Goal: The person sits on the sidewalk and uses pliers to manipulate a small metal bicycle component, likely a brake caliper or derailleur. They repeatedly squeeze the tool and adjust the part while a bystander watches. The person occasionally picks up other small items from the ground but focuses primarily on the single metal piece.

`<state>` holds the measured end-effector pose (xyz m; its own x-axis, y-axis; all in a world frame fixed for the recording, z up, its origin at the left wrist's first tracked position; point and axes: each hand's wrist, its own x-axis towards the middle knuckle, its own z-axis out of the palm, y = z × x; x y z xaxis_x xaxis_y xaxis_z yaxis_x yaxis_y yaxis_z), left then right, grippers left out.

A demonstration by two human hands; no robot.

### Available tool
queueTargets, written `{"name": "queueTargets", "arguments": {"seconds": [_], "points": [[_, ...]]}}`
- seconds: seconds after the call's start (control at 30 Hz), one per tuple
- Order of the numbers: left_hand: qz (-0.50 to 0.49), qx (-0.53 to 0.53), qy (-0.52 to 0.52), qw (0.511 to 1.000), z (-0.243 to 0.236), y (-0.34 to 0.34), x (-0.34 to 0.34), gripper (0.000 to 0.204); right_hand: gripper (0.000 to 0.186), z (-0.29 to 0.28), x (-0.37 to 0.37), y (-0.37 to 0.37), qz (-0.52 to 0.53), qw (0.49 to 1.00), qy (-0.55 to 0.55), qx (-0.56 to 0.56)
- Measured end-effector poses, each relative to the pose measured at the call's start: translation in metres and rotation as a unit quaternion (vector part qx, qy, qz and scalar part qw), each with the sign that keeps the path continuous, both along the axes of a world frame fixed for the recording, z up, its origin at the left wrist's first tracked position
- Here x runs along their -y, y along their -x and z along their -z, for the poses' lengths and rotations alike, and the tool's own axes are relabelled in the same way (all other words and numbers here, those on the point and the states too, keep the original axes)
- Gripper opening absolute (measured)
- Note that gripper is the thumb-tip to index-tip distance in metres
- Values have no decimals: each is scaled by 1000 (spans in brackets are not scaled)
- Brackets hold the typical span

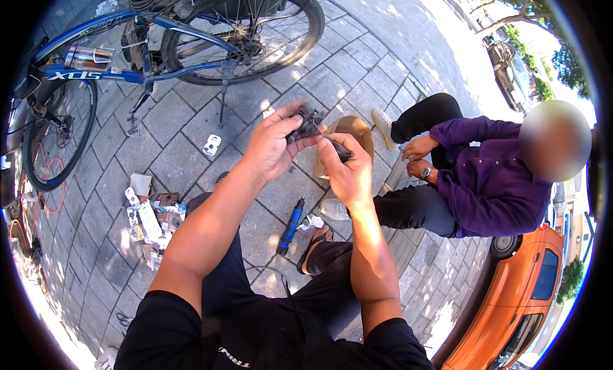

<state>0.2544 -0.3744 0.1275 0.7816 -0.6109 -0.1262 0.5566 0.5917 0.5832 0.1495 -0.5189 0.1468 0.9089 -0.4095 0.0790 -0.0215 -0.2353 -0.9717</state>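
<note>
My left hand (274, 140) is closed around a small dark metal part (306, 122), which looks like a bicycle brake caliper, pinched between thumb and fingers. From the right, my right hand (348, 169) grips a thin tool with a dark handle (343, 154). Its narrow shaft reaches to the part, and the left fingertips lie close to it. Whether the tip is seated in the part cannot be made out. Both hands are raised over the paving, in front of an open cardboard box (364, 135).
A blue bicycle (115, 75) stands at the upper left. Packets and small parts (153, 220) lie on the paving at left. A blue and black cylindrical tool (291, 226) lies by my foot. A person in a purple shirt (485, 166) sits at right, near an orange car (517, 293).
</note>
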Motion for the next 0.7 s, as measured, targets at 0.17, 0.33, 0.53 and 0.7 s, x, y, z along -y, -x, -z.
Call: {"name": "queueTargets", "arguments": {"seconds": [0.17,0.33,0.53,0.7], "points": [[0,-4,0,1000,-1,1,-1,45,19,0,1,-1,-7,1000,0,-6],[-1,-3,-7,1000,-1,2,-1,44,20,-2,0,-1,-17,1000,-3,-8],[-10,9,-20,1000,-1,2,-1,41,25,-10,8,2,-47,994,102,-1],[-13,10,-18,1000,-3,2,-2,41,31,-12,10,8,-36,990,124,60]]}}
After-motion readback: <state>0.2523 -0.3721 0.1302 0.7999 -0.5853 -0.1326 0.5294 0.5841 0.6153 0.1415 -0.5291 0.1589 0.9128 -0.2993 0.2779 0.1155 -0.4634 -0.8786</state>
